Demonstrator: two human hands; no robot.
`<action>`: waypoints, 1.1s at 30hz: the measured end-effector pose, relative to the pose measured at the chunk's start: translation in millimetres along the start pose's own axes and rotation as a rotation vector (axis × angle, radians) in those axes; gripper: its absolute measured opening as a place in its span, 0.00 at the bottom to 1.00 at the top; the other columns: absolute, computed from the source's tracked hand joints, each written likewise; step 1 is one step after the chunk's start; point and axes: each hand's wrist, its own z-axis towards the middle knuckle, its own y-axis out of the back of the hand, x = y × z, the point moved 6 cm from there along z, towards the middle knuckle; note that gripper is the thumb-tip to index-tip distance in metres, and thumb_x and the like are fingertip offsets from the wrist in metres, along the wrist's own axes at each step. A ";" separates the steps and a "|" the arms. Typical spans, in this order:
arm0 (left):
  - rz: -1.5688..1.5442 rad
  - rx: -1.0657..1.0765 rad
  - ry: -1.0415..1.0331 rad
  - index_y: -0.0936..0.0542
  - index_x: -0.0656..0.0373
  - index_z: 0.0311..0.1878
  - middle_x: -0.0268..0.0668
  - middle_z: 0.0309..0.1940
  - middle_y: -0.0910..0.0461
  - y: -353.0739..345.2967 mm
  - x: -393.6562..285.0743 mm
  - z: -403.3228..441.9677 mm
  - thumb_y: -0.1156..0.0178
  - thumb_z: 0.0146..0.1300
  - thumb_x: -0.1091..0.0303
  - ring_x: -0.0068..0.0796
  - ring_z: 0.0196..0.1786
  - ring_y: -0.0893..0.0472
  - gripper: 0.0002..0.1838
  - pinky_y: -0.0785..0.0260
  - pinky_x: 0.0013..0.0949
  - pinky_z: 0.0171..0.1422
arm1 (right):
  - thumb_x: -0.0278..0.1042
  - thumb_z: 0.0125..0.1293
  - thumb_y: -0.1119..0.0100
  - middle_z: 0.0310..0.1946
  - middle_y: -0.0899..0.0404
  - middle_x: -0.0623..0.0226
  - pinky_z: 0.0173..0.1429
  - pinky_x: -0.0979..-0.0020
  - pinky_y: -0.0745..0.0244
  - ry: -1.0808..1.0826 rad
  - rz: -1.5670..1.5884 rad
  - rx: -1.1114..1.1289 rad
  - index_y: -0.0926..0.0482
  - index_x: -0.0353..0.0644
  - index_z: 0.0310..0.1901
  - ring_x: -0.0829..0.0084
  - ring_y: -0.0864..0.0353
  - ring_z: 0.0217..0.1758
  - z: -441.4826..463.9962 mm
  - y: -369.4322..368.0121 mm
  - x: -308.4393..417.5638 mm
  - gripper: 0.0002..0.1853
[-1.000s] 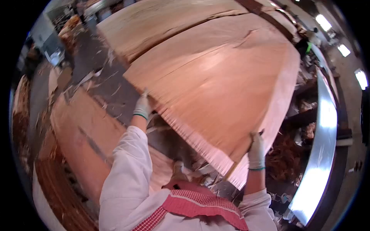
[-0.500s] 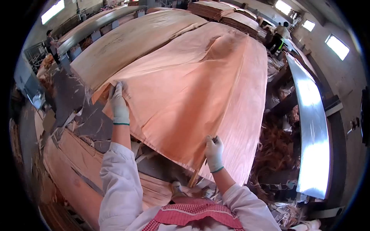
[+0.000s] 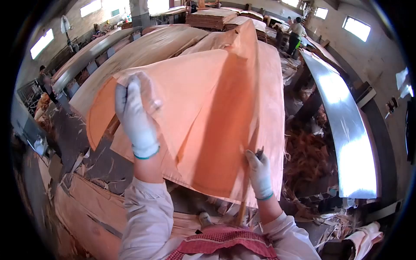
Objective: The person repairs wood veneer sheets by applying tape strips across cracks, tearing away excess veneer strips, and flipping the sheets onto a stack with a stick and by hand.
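Note:
A thin orange-brown veneer sheet (image 3: pixel 190 82) is lifted and folds over above a paler stack of sheets (image 3: pixel 271 108). My gloved left hand (image 3: pixel 136 115) is raised at the left, its fingers closed on the sheet's edge. Lower and to the right, my gloved right hand (image 3: pixel 260 173) is closed round a thin stick (image 3: pixel 242 208), whose dark end shows above the fingers. The stick slants down from that hand beside the sheet's near edge.
A long shiny metal surface (image 3: pixel 342 125) stands at the right, with veneer scraps (image 3: pixel 305 160) beside it. Loose sheets (image 3: pixel 93 208) lie at lower left. Stacks (image 3: pixel 210 19) rise behind. One person (image 3: pixel 296 34) is at back right, another (image 3: pixel 44 82) at far left.
My left hand has risen with the sheet's edge, and the sheet now folds up higher. My right hand has moved slightly rightward since half a second ago. The view has tilted up.

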 end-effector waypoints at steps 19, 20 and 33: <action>0.225 0.790 -0.545 0.24 0.62 0.47 0.34 0.42 0.24 -191.3 -119.8 -380.8 0.50 0.70 0.67 0.22 0.42 0.27 0.10 0.33 0.28 0.46 | 0.27 0.63 0.43 0.35 0.21 0.75 0.41 0.80 0.32 -0.162 -0.040 -0.129 0.21 0.33 0.47 0.84 0.28 0.36 -193.9 398.9 61.6 0.12; 0.220 0.799 -0.547 0.24 0.61 0.47 0.34 0.42 0.24 -203.5 -123.9 -401.0 0.49 0.70 0.67 0.22 0.42 0.27 0.10 0.33 0.28 0.47 | 0.27 0.64 0.43 0.36 0.20 0.74 0.42 0.79 0.31 -0.154 0.072 -0.155 0.21 0.33 0.47 0.83 0.27 0.36 -210.2 425.6 55.0 0.12; 0.107 0.886 -0.560 0.24 0.60 0.50 0.35 0.45 0.23 -377.4 -155.0 -566.7 0.48 0.70 0.66 0.25 0.44 0.25 0.11 0.31 0.30 0.49 | 0.28 0.66 0.46 0.35 0.19 0.71 0.40 0.77 0.29 -0.128 0.025 -0.295 0.22 0.33 0.46 0.82 0.25 0.34 -246.3 663.0 91.0 0.10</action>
